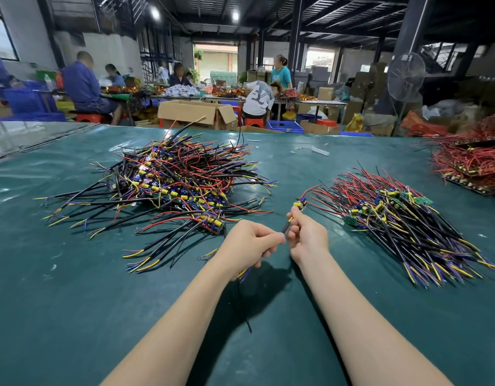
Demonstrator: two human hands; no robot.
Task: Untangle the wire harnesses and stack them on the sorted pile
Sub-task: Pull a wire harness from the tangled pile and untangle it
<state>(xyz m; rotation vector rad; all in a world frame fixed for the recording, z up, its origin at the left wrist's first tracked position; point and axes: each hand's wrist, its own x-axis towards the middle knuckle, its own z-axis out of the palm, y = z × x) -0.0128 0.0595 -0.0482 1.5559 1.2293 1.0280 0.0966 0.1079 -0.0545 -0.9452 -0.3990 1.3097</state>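
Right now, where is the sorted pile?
In the head view, the sorted pile lies on the table, on its right side, just right of the right hand.

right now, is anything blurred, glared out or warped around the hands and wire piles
Head view: the left hand, right hand and the wire harness they grip are sharp, as are the tangled pile and sorted pile; the hands' soft shadow falls on the green table cover; glare streaks its far left; the wide lens tilts the background pillars.
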